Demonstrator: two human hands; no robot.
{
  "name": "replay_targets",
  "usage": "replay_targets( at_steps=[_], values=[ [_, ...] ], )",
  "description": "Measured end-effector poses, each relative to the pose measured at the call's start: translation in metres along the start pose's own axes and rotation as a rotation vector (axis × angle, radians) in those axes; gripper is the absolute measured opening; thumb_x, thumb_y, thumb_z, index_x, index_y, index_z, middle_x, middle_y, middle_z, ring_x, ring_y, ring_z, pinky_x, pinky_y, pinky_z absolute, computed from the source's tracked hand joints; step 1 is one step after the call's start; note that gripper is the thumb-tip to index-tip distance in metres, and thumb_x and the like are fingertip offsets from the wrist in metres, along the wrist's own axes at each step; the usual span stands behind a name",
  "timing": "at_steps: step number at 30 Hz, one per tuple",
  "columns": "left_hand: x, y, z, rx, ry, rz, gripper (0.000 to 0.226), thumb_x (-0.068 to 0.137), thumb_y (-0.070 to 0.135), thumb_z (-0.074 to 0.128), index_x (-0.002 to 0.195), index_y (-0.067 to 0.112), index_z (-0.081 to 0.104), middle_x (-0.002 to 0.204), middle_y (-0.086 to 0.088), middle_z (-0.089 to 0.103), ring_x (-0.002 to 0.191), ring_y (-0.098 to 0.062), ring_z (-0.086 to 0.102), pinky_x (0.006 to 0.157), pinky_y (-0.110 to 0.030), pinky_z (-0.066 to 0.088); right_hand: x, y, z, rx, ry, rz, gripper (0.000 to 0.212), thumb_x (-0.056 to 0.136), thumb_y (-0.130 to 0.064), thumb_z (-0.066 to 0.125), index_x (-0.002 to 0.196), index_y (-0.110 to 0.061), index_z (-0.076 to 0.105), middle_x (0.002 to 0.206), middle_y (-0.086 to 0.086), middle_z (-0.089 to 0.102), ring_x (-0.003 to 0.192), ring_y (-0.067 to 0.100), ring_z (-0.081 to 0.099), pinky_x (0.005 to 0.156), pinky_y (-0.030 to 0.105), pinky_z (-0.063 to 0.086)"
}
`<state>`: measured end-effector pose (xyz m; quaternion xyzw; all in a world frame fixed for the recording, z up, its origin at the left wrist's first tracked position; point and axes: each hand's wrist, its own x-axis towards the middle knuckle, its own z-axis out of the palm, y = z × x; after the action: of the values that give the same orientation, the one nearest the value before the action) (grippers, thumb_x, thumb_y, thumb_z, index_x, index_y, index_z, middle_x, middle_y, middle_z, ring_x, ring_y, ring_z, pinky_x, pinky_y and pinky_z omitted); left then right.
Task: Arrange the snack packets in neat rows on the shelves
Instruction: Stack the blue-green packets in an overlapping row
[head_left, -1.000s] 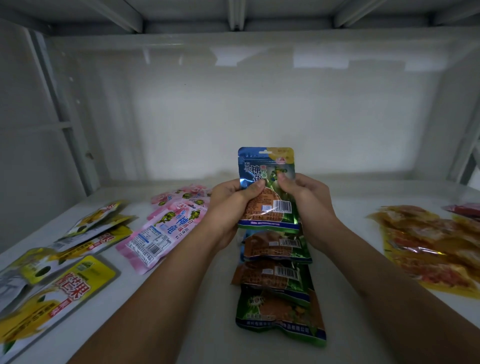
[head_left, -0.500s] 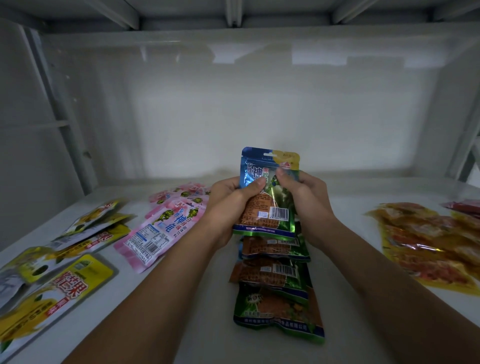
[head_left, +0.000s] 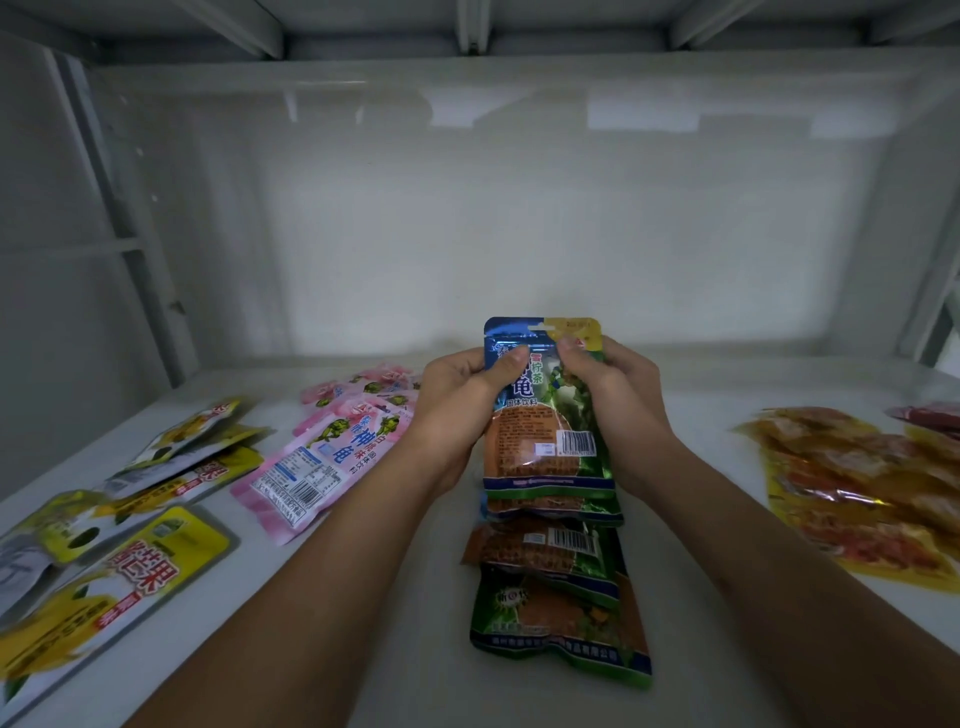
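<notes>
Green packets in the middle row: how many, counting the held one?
4 visible: one held packet in both hands, three lying overlapped on the shelf below it. More may be hidden underneath.

Ahead of you: white back panel (head_left: 519, 234), glossy, catching pale reflections. Grey metal upright (head_left: 111, 208) at left. Ribbed underside of upper shelf (head_left: 472, 26) overhead.

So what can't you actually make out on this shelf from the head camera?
- Held green packet: both hands, left hand and right hand, cover its side edges; the small print is too small to read.
- Green row: overlapping packets hide each other, so the count is unclear.
- Yellow packets: cut off by the left edge.
- Orange packets: blurred and cut off by the right edge.
</notes>
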<state>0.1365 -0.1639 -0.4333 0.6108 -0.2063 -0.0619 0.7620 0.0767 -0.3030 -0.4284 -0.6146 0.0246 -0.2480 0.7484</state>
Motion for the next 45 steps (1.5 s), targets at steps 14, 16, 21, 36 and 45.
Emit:
replay_targets(
  at_steps=[14, 16, 21, 36, 45],
  values=[
    [0.003, 0.009, 0.003, -0.078, 0.046, -0.097, 0.033, 0.106, 0.033, 0.058, 0.115, 0.007, 0.075, 0.112, -0.02, 0.077, 0.114, -0.043, 0.07, 0.104, -0.053, 0.055, 0.001, 0.001, 0.003, 0.045, 0.02, -0.034, 0.02, 0.106, -0.018, 0.059, 0.11, -0.007, 0.074, 0.096, 0.014, 0.08, 0.08, 0.029, 0.078, 0.064, 0.035, 0.063],
    [0.002, 0.009, 0.003, -0.071, -0.003, -0.133, 0.038, 0.102, 0.04, 0.063, 0.117, 0.008, 0.075, 0.114, -0.019, 0.077, 0.114, -0.042, 0.071, 0.105, -0.054, 0.054, 0.003, 0.001, 0.001, 0.053, 0.045, -0.038, 0.022, 0.106, -0.022, 0.058, 0.113, -0.008, 0.074, 0.098, 0.014, 0.08, 0.083, 0.03, 0.078, 0.068, 0.037, 0.064],
    [-0.002, 0.008, 0.002, 0.055, 0.005, -0.06, 0.024, 0.101, 0.028, 0.069, 0.098, 0.005, 0.078, 0.099, -0.019, 0.08, 0.086, -0.031, 0.075, 0.082, -0.043, 0.062, 0.005, 0.004, 0.001, 0.028, 0.013, -0.007, 0.024, 0.106, -0.029, 0.059, 0.115, -0.012, 0.072, 0.1, 0.01, 0.08, 0.086, 0.028, 0.079, 0.074, 0.041, 0.065],
    [0.002, 0.003, -0.002, 0.198, 0.097, 0.0, 0.035, 0.09, 0.013, 0.081, 0.119, 0.011, 0.062, 0.103, -0.012, 0.079, 0.083, -0.024, 0.079, 0.062, -0.031, 0.062, 0.01, 0.019, -0.005, -0.304, 0.029, -0.157, 0.031, 0.101, -0.024, 0.067, 0.095, 0.006, 0.071, 0.09, 0.022, 0.076, 0.081, 0.035, 0.076, 0.077, 0.056, 0.062],
    [0.003, -0.003, -0.003, 0.71, 0.206, 0.272, 0.028, 0.088, 0.027, 0.084, 0.11, 0.02, 0.068, 0.105, 0.002, 0.063, 0.092, -0.01, 0.059, 0.077, -0.029, 0.047, 0.013, 0.023, -0.006, -0.381, 0.004, -0.241, 0.028, 0.099, -0.028, 0.069, 0.089, -0.002, 0.073, 0.088, 0.027, 0.07, 0.083, 0.044, 0.069, 0.077, 0.056, 0.058]
  ],
)
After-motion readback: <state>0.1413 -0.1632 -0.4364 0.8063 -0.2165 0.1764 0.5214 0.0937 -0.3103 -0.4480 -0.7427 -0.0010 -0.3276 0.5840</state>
